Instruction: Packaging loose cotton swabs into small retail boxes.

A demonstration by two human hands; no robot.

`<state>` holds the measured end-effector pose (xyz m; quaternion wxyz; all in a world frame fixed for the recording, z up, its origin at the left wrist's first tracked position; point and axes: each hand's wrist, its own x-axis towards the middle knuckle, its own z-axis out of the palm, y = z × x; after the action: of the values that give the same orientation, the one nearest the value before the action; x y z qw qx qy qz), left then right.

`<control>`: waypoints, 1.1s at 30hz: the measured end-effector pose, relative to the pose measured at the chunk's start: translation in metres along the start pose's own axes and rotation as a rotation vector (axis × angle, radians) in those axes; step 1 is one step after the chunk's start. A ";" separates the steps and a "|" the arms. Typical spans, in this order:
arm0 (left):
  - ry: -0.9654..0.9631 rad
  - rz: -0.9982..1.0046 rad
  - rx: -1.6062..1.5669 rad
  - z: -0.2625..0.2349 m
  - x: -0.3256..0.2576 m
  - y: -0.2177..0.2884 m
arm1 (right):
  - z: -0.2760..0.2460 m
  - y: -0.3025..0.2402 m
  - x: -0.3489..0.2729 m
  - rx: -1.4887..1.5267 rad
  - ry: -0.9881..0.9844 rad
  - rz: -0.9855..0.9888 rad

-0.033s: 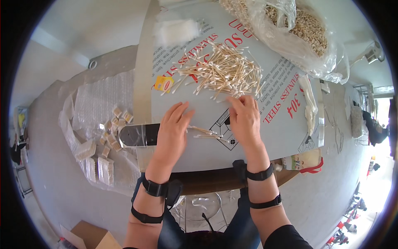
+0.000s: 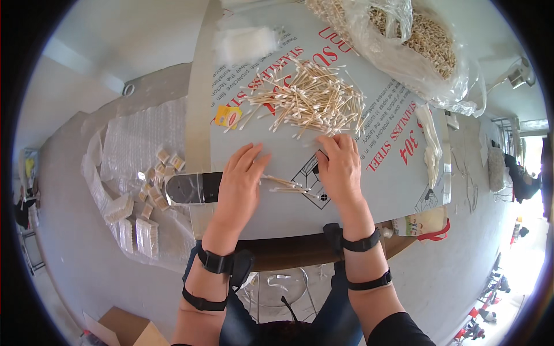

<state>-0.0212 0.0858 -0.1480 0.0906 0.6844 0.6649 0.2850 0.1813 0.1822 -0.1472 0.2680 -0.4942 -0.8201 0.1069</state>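
Observation:
A loose heap of wooden-stick cotton swabs (image 2: 314, 98) with white tips lies on the film-covered table. At its near edge hovers or rests my right hand (image 2: 343, 167), back up, fingertips close to the outermost swabs and thumb apart from the index finger. Palm down to the left, my left hand (image 2: 242, 179) has its fingers stretched forward, and nothing shows in it. Between the hands a few separate cotton swabs (image 2: 285, 185) lie roughly crosswise, their left ends beside my left hand. The undersides of both hands are hidden.
A clear plastic bag (image 2: 369, 49) full of swabs stands at the far right. A yellow packet (image 2: 228, 117) lies left of the heap, and a blurred white stack (image 2: 245, 45) is behind it. A black phone-like object (image 2: 193, 188) overhangs the left edge, above packed swab bundles (image 2: 147, 233).
My right hand has shifted very slightly, its fingertips a touch nearer to me. My left hand and the swabs look the same.

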 end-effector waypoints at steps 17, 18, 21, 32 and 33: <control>-0.074 -0.082 -0.122 -0.014 0.004 -0.008 | -0.022 0.007 -0.009 0.152 -0.242 0.076; -0.100 -0.088 -0.131 -0.014 0.004 -0.008 | -0.020 0.007 -0.011 0.151 -0.243 0.080; -0.180 -0.062 -0.187 -0.011 0.004 -0.005 | -0.016 0.003 -0.015 0.151 -0.283 0.091; -0.051 -0.049 -0.276 -0.006 0.015 0.013 | -0.011 -0.002 -0.012 0.145 -0.162 0.095; 0.059 -0.002 -0.278 -0.002 0.016 0.012 | -0.012 -0.004 -0.010 0.147 -0.163 0.095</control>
<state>-0.0125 0.0990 -0.1358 0.1653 0.6559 0.6222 0.3941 0.1881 0.1702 -0.1391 0.2305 -0.5013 -0.8047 0.2194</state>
